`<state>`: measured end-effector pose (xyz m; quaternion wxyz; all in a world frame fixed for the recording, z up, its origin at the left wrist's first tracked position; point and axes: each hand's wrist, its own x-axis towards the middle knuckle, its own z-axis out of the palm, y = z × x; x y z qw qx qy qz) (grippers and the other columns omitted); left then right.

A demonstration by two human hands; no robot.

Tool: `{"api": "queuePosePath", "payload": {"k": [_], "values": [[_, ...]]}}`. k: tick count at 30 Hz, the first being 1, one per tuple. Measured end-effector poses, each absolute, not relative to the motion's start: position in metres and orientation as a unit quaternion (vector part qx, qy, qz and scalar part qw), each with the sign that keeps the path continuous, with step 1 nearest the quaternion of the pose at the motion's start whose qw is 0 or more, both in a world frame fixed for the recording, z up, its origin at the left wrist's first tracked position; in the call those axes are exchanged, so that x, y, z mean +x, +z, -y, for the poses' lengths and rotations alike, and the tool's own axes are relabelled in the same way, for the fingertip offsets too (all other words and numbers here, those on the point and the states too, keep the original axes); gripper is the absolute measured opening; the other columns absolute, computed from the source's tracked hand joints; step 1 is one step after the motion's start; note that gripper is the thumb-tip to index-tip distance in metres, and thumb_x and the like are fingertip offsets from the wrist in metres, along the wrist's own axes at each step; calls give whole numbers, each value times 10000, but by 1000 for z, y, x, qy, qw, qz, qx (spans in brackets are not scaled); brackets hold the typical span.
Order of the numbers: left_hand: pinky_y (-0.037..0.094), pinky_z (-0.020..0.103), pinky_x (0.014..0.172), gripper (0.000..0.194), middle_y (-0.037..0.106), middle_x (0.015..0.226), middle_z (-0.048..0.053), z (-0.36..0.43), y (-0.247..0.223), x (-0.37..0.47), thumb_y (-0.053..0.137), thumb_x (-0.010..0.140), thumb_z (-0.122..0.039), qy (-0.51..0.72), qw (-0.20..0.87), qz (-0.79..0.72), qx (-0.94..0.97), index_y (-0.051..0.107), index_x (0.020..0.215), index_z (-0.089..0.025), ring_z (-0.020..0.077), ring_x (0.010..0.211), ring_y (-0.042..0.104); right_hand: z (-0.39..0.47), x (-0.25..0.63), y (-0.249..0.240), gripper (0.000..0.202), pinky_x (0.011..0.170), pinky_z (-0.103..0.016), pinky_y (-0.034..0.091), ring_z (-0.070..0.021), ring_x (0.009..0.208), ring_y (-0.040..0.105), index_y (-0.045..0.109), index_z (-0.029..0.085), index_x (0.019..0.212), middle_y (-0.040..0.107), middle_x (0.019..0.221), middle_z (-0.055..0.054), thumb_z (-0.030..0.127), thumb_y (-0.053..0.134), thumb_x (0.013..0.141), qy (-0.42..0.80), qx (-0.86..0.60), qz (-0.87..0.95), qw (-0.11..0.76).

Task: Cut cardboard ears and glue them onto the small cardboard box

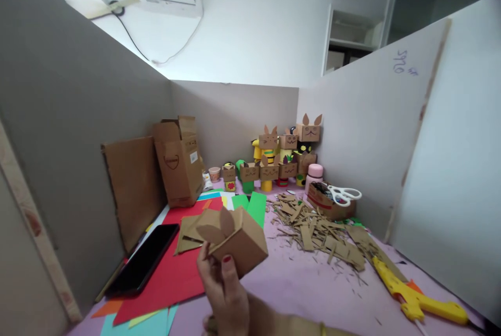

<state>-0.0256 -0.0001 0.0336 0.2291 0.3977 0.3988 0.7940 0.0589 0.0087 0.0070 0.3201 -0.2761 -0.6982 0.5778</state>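
Near the middle, my right hand (227,294) grips a small cardboard box (246,242), its forearm coming in from the right. The thumb, with a red nail, presses against the near edge, while other fingers reach up along the left side. Two pointed cardboard ears (226,221) stand out from the box's upper left. A small dark shape below the fingers cannot be made out. My left hand does not show. Behind the box lie brown cardboard pieces (186,234) on red paper (176,273).
Cardboard scraps (313,224) cover the right side, near a yellow glue gun (415,294). White-handled scissors (344,195) rest in a low box (326,205). A phone (143,260) lies left. Several cardboard animal figures (269,171) stand at the back, beside a tall carton (172,166).
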Motion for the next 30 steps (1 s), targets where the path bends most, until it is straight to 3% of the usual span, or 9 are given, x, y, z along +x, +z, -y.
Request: {"api": "queuePosePath", "payload": {"k": [3,6,8,10,14,15,18,23,30], "values": [[470,315,794,521,601,1005,80,-4,41,-30,498,803,-544,809,226,-407,359,497,1169,-173,220,931,577,-9,122,12,365,1062,-604,191,-319,1308,340,546,194,1208,468,1382,-81,285,611,860,396,-421,770,272],[454,315,816,487,589,970,58,-4,45,-32,487,806,-549,816,229,-410,338,518,1124,-181,211,934,561,-6,160,13,558,993,-680,-188,-400,1389,-44,307,30,1394,178,1507,-269,225,473,898,240,-544,760,263],[448,320,821,495,591,965,55,-6,44,-31,492,799,-557,816,225,-407,344,522,1123,-184,210,927,555,0,160,6,668,1035,-649,-131,-412,1388,20,271,-7,1408,178,1496,-298,287,522,863,191,-556,773,238],[455,335,799,541,595,954,63,-9,40,-30,515,770,-580,811,227,-404,357,520,1132,-177,221,911,558,4,147,-7,729,1119,-511,103,-314,1378,223,339,200,1409,311,1500,-137,416,637,780,180,-491,829,196],[452,391,807,632,597,983,88,-19,31,-30,559,732,-587,796,245,-401,382,474,1202,-172,250,927,565,-3,139,-18,409,1080,-380,280,-162,1326,364,337,420,1373,429,1446,43,382,334,966,95,-283,951,78],[444,412,828,641,596,1003,97,-21,30,-31,559,732,-586,794,243,-404,384,466,1213,-172,257,940,563,-7,145,-14,462,1065,-368,312,-176,1284,428,367,385,1367,486,1411,29,443,434,914,58,-389,914,103],[424,461,884,604,589,1045,116,-24,30,-36,533,763,-567,799,210,-421,375,469,1210,-166,271,969,562,-13,166,5,621,1017,-686,162,-414,1343,259,318,18,1398,358,1430,-295,432,339,935,8,-535,828,166],[433,461,910,496,555,1100,133,-30,23,-44,452,845,-493,809,127,-457,347,433,1217,-167,251,1000,559,-1,135,8,669,1052,-585,261,-296,1339,328,292,246,1422,392,1465,-121,583,428,861,53,-441,882,160],[398,559,937,668,556,1112,204,-42,11,-45,520,770,-497,796,90,-455,388,352,1263,-79,322,1057,558,-20,82,-14,615,1044,-622,211,-267,1322,351,333,241,1391,455,1421,-141,543,445,867,101,-316,924,189]]}}
